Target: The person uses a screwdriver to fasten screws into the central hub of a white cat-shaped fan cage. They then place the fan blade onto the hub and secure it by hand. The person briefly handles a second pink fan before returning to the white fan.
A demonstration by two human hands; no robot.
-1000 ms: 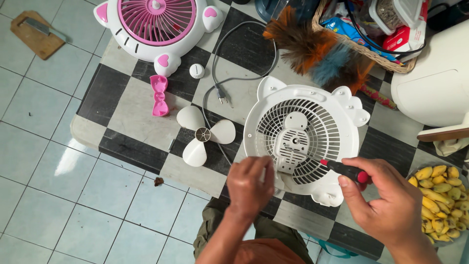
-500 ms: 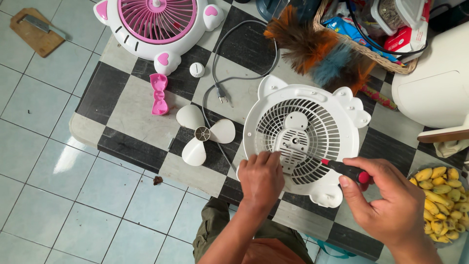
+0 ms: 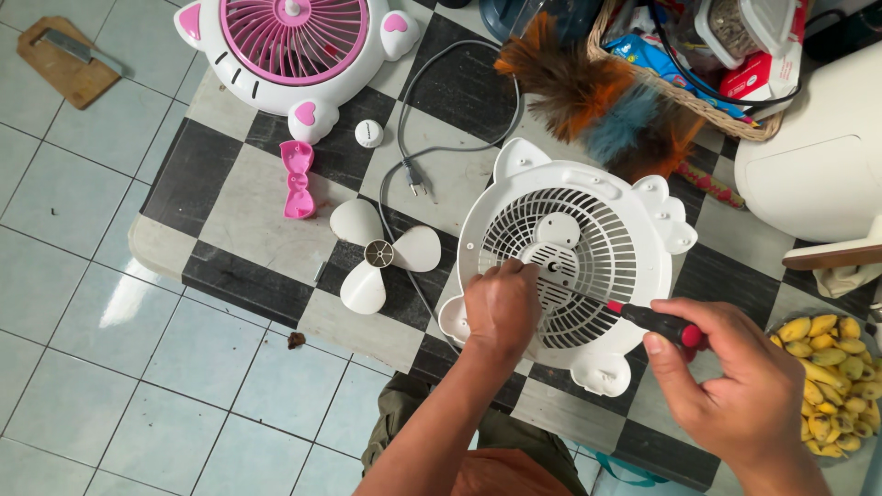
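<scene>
- Head view: left hand curled over centre of white fan housing, fingers bent on the hub; grip hidden beneath.
- Right hand closed around screwdriver, tip aimed at hub.
- Housing near table's front edge.
- Already off: fan blade, white cap, pink bow, lying left.
- Pink-grilled front cover far left, detached.

One head-worn camera looks steeply down, close above the checkered table and tiled floor.
</scene>
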